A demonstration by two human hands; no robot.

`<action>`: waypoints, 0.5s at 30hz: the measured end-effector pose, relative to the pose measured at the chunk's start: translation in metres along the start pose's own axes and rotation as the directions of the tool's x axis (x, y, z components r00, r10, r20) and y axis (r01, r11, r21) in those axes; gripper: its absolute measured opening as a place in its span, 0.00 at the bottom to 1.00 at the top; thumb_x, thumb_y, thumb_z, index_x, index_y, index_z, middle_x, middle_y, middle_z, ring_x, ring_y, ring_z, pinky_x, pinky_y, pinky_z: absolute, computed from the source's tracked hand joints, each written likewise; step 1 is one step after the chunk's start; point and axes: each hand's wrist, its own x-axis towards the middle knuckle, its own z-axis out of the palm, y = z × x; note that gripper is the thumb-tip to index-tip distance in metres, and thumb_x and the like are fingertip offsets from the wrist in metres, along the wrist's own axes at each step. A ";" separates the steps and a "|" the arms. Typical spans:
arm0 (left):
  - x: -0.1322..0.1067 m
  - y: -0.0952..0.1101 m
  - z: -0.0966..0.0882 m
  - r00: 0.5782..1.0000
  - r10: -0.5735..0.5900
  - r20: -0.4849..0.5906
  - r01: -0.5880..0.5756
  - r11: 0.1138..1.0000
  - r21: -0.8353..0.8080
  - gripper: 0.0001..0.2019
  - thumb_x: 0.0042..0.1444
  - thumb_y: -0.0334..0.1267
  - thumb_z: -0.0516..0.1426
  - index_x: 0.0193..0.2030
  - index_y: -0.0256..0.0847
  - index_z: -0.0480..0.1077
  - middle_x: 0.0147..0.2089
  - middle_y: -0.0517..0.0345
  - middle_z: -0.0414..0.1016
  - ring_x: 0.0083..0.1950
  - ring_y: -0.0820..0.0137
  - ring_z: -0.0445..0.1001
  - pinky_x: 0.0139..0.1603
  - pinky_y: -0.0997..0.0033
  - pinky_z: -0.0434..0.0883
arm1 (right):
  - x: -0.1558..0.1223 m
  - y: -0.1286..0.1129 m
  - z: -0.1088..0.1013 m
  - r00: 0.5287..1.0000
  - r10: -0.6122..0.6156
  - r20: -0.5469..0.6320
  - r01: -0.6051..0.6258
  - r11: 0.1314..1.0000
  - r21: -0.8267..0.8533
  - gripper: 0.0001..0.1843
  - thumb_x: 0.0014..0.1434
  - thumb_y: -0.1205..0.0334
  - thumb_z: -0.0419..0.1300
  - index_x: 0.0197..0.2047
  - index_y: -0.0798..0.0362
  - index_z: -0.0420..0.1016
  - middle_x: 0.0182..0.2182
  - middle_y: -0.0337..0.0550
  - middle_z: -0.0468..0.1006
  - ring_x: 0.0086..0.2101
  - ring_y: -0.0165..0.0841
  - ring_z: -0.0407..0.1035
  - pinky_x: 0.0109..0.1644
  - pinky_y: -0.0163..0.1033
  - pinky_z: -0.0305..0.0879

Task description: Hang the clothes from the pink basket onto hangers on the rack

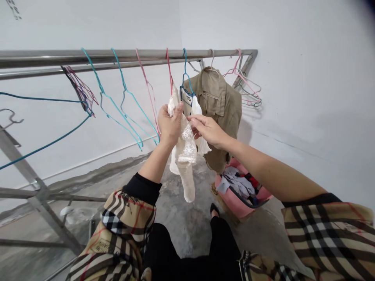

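Observation:
A small cream garment with lace-like white patches [187,146] hangs from a red hanger [169,66] on the rail. My left hand [170,123] is closed on its upper part, thumb up. From the right, my right hand [208,128] pinches the garment's other edge near the top, fingers partly hidden behind the cloth. Just behind hangs a white top with a blue-trimmed neck [187,95] on a blue hanger [186,64]. Farther right, an olive-brown shirt [224,101] is on a pale pink hanger [212,58].
A metal rail [58,57] spans the view. Bare turquoise hangers [102,93] and a pink one [145,80] hang left. More hangers [252,91] cluster at the right end. Below stands a pink basket [234,203] of clothes. A dark blue hanger [52,136] juts in at left.

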 end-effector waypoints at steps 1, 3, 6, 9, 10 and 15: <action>0.002 0.000 -0.003 0.995 0.096 -0.020 -0.093 0.990 0.110 0.20 0.51 0.54 0.65 0.29 0.42 0.63 0.29 0.62 0.62 0.37 0.69 0.69 0.43 0.67 0.69 | 0.001 -0.002 0.001 1.000 0.004 0.003 -0.004 1.000 0.021 0.14 0.68 0.57 0.51 0.49 0.53 0.73 0.28 0.38 0.68 0.28 0.25 0.67 0.28 0.29 0.67; 0.004 -0.001 -0.010 0.968 0.250 -0.040 -0.229 0.932 0.281 0.19 0.53 0.52 0.64 0.27 0.42 0.63 0.31 0.60 0.62 0.43 0.65 0.68 0.51 0.63 0.67 | 0.001 -0.005 0.003 1.000 0.009 0.025 -0.010 0.999 0.030 0.15 0.67 0.54 0.52 0.51 0.53 0.72 0.28 0.38 0.68 0.28 0.26 0.67 0.28 0.29 0.68; 0.003 0.000 -0.016 0.961 0.277 -0.024 -0.262 0.929 0.260 0.19 0.62 0.53 0.55 0.26 0.43 0.62 0.28 0.61 0.60 0.38 0.68 0.67 0.48 0.65 0.66 | 0.001 -0.007 0.008 0.998 -0.002 0.055 0.004 0.999 -0.035 0.16 0.65 0.56 0.56 0.54 0.52 0.71 0.27 0.37 0.67 0.28 0.27 0.66 0.28 0.30 0.67; -0.001 0.006 -0.017 0.992 0.127 0.010 -0.128 0.991 0.050 0.20 0.61 0.54 0.56 0.26 0.42 0.62 0.24 0.65 0.59 0.28 0.73 0.63 0.35 0.71 0.65 | 0.001 -0.006 0.011 0.998 -0.017 0.061 0.025 0.991 -0.129 0.17 0.64 0.58 0.56 0.56 0.52 0.70 0.24 0.35 0.66 0.26 0.27 0.63 0.28 0.32 0.66; -0.002 0.009 -0.016 0.998 0.054 0.018 -0.054 0.998 -0.029 0.19 0.58 0.53 0.59 0.26 0.42 0.63 0.24 0.65 0.59 0.26 0.74 0.62 0.32 0.72 0.64 | 0.001 -0.006 0.012 0.998 -0.021 0.056 0.029 0.988 -0.149 0.17 0.65 0.59 0.56 0.56 0.52 0.70 0.24 0.35 0.66 0.26 0.27 0.63 0.29 0.33 0.66; -0.003 0.020 -0.011 0.971 -0.232 0.056 0.237 0.911 -0.338 0.16 0.48 0.49 0.67 0.27 0.42 0.68 0.24 0.64 0.69 0.24 0.76 0.66 0.27 0.72 0.66 | 0.001 -0.008 0.015 0.997 -0.033 0.063 0.038 0.996 -0.083 0.14 0.66 0.61 0.54 0.53 0.53 0.70 0.35 0.40 0.76 0.34 0.29 0.69 0.40 0.34 0.68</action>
